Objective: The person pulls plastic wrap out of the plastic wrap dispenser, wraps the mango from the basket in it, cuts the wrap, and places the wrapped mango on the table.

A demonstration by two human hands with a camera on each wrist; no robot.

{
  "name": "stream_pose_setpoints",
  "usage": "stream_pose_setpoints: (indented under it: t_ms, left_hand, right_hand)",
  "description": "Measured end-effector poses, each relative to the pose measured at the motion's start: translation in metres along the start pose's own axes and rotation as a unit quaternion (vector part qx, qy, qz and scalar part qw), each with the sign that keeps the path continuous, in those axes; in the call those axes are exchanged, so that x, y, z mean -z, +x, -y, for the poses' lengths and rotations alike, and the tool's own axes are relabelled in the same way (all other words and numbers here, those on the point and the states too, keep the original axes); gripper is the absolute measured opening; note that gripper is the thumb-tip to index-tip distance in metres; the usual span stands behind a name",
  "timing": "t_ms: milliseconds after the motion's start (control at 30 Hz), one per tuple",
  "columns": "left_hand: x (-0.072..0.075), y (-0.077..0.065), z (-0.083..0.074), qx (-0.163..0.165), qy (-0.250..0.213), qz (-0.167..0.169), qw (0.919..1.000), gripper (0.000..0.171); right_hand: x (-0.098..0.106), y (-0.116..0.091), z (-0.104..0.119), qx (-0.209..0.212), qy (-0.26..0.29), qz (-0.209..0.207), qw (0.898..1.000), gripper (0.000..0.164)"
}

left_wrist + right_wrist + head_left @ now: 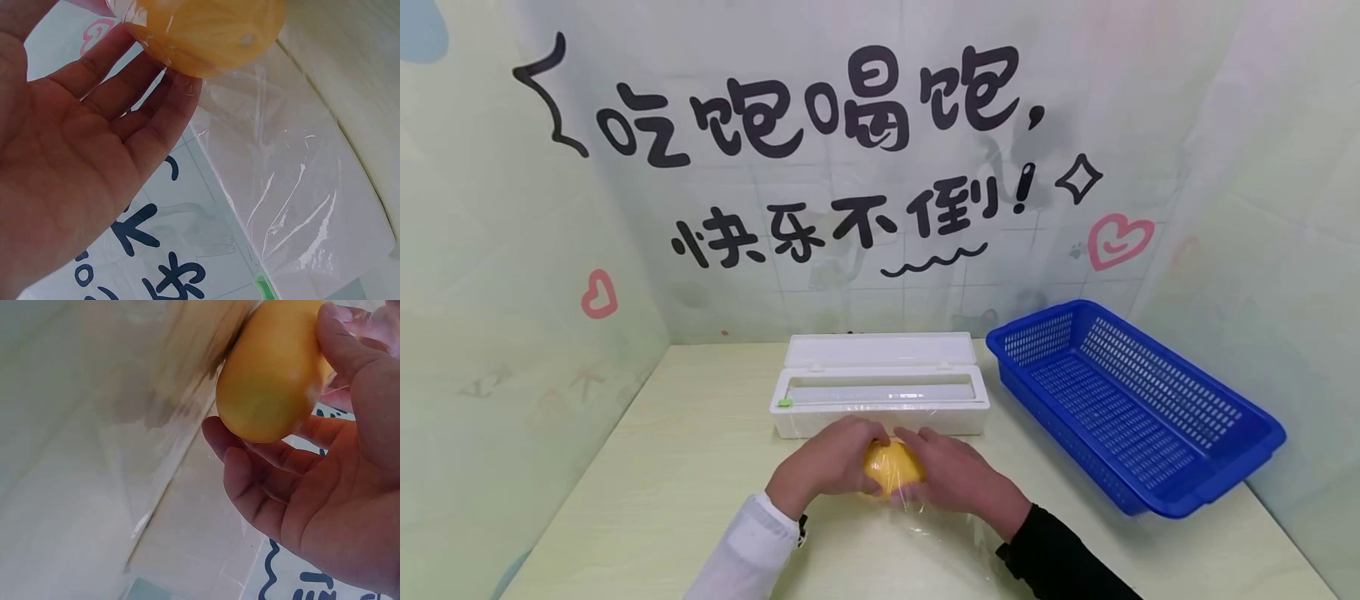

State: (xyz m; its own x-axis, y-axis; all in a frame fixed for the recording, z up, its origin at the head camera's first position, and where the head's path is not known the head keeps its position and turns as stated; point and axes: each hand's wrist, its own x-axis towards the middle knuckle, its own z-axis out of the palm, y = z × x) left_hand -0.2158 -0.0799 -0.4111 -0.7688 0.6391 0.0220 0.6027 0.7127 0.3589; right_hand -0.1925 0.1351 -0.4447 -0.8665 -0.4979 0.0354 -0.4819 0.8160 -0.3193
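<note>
A smooth yellow oval fruit (pixel 891 468) is held between both hands above the table, just in front of a white cling film box. Clear cling film (pixel 287 187) lies over the fruit and stretches back to the box; more film (pixel 125 437) trails from it in the right wrist view. My left hand (pixel 835 458) grips the fruit's left side, with fingertips against the film-covered surface. On the other side, my right hand (pixel 958 473) holds it with the thumb on top and curled fingers below. The exact kind of fruit is unclear.
The white cling film box (pixel 880 421) stands with its lid raised, a film roll inside and a green slider (pixel 785 402) at its left. A blue plastic basket (pixel 1120 417) sits at the right. Behind the pale table (pixel 685 467) hangs a printed cloth (pixel 865 308).
</note>
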Motion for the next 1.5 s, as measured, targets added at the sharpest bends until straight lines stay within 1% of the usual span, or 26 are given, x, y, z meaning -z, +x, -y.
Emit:
stream_pose_setpoints:
  t_ms: [100,200,300,367,400,467,600,633,733,867,967,1167,1400,1500]
  left_hand:
    - [0.001,0.0,-0.001,0.006,-0.005,0.007,0.9999,0.053]
    - [0.001,0.0,-0.001,0.01,-0.011,0.009,0.9998,0.054]
    - [0.002,-0.001,-0.001,0.009,-0.013,0.007,0.9998,0.054]
    - [0.002,-0.002,0.0,0.009,-0.015,0.006,0.9998,0.054]
    - [0.002,-0.002,0.0,0.009,-0.016,0.006,0.9998,0.054]
    - [0.002,-0.002,0.0,0.006,-0.016,0.005,0.9998,0.053]
    - [0.001,-0.002,0.001,0.007,-0.017,0.008,0.9998,0.053]
    - [0.001,-0.002,0.001,0.008,-0.016,0.008,0.9998,0.053]
    - [0.003,-0.001,0.001,0.01,-0.017,0.009,0.9998,0.053]
    - [0.004,-0.001,0.001,0.008,-0.016,0.007,0.9998,0.053]
    - [0.003,-0.001,0.002,0.009,-0.019,0.006,0.9998,0.053]
    - [0.002,-0.001,0.002,0.012,-0.025,0.008,0.9996,0.053]
    - [0.002,-0.001,0.002,0.009,-0.023,0.008,0.9997,0.053]
    - [0.002,-0.001,0.002,0.01,-0.024,0.009,0.9996,0.053]
  right_hand:
    - [0.01,-0.005,-0.003,-0.013,0.029,0.0,0.999,0.087]
    - [0.023,-0.012,-0.008,-0.032,0.055,-0.007,0.998,0.079]
    - [0.034,-0.02,-0.015,-0.043,0.049,-0.01,0.998,0.059]
    - [0.04,-0.027,-0.019,-0.04,0.032,0.001,0.999,0.042]
    - [0.042,-0.032,-0.021,-0.038,0.032,0.013,0.999,0.036]
    - [0.046,-0.042,-0.024,-0.031,0.037,0.047,0.998,0.031]
    - [0.045,-0.065,-0.027,-0.017,0.067,0.118,0.991,0.039]
    - [0.043,-0.069,-0.026,-0.014,0.068,0.132,0.989,0.041]
    - [0.036,-0.08,-0.025,-0.024,0.06,0.162,0.985,0.046]
    - [0.024,-0.084,-0.026,-0.008,0.037,0.162,0.986,0.043]
    - [0.019,-0.086,-0.027,0.012,0.033,0.149,0.988,0.035]
    - [0.02,-0.088,-0.029,0.02,0.059,0.149,0.987,0.026]
    - [0.019,-0.088,-0.03,0.029,0.058,0.141,0.988,0.025]
    - [0.022,-0.088,-0.028,0.035,0.054,0.134,0.989,0.026]
